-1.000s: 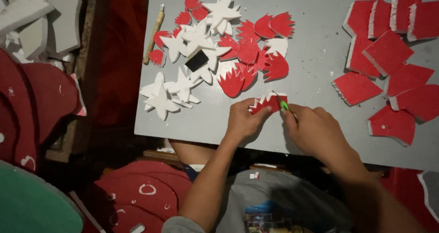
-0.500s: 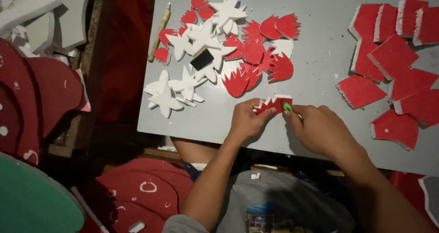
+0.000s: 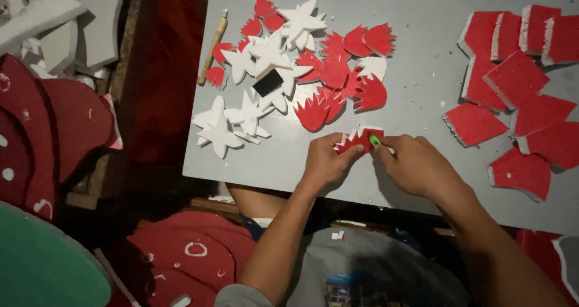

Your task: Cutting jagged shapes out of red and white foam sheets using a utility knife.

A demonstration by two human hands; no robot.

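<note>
My left hand (image 3: 325, 162) pinches a small red foam piece (image 3: 360, 139) with a jagged white edge, pressed flat on the grey table (image 3: 422, 60) near its front edge. My right hand (image 3: 416, 165) grips a small green-tipped cutting tool (image 3: 375, 140) whose tip touches the right side of that piece. The blade itself is hidden by my fingers.
A heap of cut red flame shapes (image 3: 338, 81) and white star shapes (image 3: 253, 84) lies at the table's left, with a black square (image 3: 268, 82) and a wooden-handled tool (image 3: 213, 46). Rough red foam squares (image 3: 518, 96) cover the right. Red and white foam scraps (image 3: 54, 120) lie on the floor at left.
Both hands stay on the red piece at the front edge; only small finger shifts and a slight camera move show.
</note>
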